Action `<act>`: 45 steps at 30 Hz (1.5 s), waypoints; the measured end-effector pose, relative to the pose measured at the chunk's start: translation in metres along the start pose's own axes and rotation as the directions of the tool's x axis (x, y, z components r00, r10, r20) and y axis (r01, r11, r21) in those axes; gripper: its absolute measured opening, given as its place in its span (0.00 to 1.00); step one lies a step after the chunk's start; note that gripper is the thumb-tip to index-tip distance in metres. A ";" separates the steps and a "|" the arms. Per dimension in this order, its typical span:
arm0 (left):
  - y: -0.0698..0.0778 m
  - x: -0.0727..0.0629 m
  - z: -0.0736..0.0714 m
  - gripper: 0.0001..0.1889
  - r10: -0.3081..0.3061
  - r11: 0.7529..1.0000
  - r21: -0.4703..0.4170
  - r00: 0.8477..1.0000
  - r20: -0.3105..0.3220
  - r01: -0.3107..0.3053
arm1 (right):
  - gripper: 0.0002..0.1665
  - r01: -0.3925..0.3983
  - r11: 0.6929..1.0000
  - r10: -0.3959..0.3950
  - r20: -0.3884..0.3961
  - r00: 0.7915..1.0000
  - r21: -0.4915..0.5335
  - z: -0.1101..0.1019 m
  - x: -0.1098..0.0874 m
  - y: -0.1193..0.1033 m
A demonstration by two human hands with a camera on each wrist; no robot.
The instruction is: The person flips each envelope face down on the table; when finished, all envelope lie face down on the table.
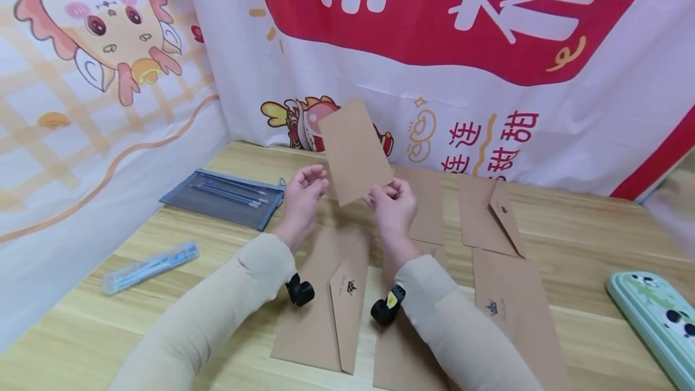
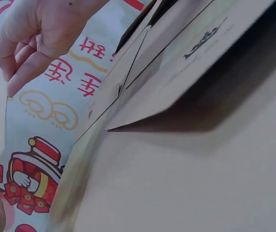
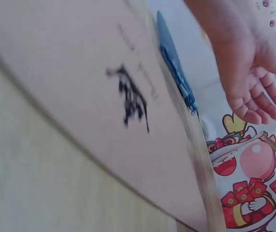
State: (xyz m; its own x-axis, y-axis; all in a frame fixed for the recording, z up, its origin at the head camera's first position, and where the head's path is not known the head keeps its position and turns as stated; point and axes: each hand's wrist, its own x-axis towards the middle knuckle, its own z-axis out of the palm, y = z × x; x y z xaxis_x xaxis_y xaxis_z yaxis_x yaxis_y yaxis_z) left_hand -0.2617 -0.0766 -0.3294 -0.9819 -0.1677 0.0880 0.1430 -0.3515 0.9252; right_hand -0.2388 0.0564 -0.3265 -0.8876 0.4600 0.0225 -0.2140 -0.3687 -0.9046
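Observation:
In the head view, my right hand [image 1: 395, 207] pinches the lower right corner of a brown kraft-paper envelope [image 1: 355, 152], held tilted above the table with a plain side showing. My left hand [image 1: 303, 201] is raised beside its lower left edge, apart from it. The right wrist view shows the left hand [image 3: 254, 67] with loosely curled fingers and nothing in them. Under my arms lies a kraft envelope [image 1: 309, 306] with a crown-printed flap, partly lifted. Another envelope [image 1: 402, 349] lies under the right forearm, which partly covers it.
More kraft envelopes [image 1: 488, 216] lie to the right, one with a crown print [image 1: 521, 312]. At left are a grey mesh zip pouch [image 1: 222, 201] with pens inside and a clear case [image 1: 151, 267] of blue sticks. A green panda pencil case [image 1: 659, 318] lies far right. Printed cloth [image 1: 304, 71] hangs behind.

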 end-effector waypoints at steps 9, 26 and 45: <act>-0.010 -0.005 0.000 0.18 -0.120 0.993 -0.008 0.992 0.031 0.121 | 0.17 -0.079 0.979 0.092 -0.063 0.994 0.189 0.000 -0.004 0.009; -0.013 0.006 -0.017 0.26 -0.198 0.953 0.264 0.963 0.182 0.146 | 0.53 -0.302 0.892 0.396 0.261 0.880 -0.337 -0.027 0.016 0.001; -0.014 0.023 -0.046 0.31 -0.402 0.790 0.590 0.867 0.295 0.166 | 0.47 -0.163 0.518 0.695 0.302 0.653 -0.840 -0.033 0.030 0.006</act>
State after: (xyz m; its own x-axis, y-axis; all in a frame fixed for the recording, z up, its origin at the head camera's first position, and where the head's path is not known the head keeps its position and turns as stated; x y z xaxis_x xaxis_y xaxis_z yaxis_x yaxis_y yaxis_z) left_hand -0.2806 -0.1175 -0.3571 -0.9452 0.2676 -0.1869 -0.1230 0.2384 0.9633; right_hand -0.2528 0.0946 -0.3451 -0.8513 -0.1998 -0.4851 0.3760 0.4125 -0.8298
